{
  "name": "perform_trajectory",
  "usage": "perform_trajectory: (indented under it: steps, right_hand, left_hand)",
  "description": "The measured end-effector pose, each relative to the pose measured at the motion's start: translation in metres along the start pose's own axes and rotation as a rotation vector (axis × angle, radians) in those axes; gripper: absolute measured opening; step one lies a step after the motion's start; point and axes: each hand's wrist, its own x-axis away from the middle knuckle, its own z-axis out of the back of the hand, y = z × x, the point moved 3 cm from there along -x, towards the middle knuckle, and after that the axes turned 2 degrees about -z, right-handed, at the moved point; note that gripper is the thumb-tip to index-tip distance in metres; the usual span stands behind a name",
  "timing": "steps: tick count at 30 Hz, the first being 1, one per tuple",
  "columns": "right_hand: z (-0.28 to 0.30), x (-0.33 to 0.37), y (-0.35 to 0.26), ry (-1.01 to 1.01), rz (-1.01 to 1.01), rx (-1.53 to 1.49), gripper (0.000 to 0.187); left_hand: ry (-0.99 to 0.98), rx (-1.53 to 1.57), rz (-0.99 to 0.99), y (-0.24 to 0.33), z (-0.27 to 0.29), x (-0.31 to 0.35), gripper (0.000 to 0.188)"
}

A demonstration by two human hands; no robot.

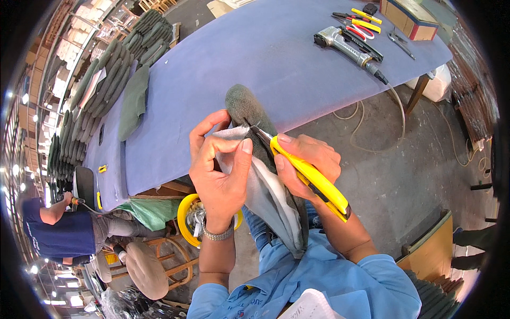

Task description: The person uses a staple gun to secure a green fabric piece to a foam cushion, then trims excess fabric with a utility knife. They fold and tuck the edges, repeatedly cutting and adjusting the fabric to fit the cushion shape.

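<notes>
We are seeing the pad [245,103] standing edge-up between the lap [276,260] and the tabletop [202,80]. The left hand's [219,167] fingers are pinching the lining [251,194]; the right hand's [314,162] are clamping the knife [313,179], its tip pointing close to them. For a clean cut, we are advising tensioning the lining, angling the blade shallowly off the cover and guarding the left fingertips.
</notes>
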Motion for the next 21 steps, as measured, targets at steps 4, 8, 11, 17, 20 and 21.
perform_trajectory:
  steps: [4, 8, 11, 17, 20, 21]
  right_hand:
    - [0.0006, -0.003, -0.0033, -0.056, 0.044, 0.024, 0.04]
    - [0.0044, -0.0061, -0.0061, -0.079, 0.02, 0.007, 0.039]
    - [0.0063, -0.0048, -0.0051, -0.115, 0.06, 0.027, 0.028]
    - [0.005, 0.0021, -0.006, -0.075, 0.01, 0.006, 0.028]
    - [0.0068, 0.0014, -0.0098, -0.091, -0.028, -0.013, 0.029]
    - [0.0075, 0.0029, -0.0099, -0.088, -0.032, -0.008, 0.029]
  left_hand:
    - [0.003, 0.014, -0.005, -0.0007, 0.0012, -0.0003, 0.014]
    - [-0.008, 0.04, 0.016, -0.0001, 0.0012, -0.0014, 0.014]
    - [-0.006, 0.048, 0.024, 0.0019, -0.0004, -0.0021, 0.014]
    - [-0.007, 0.059, 0.013, -0.0006, 0.0002, -0.0027, 0.015]
    - [0.005, 0.089, 0.029, -0.0015, 0.0002, -0.002, 0.015]
    - [0.004, 0.086, 0.037, -0.0014, 0.0002, -0.0019, 0.015]
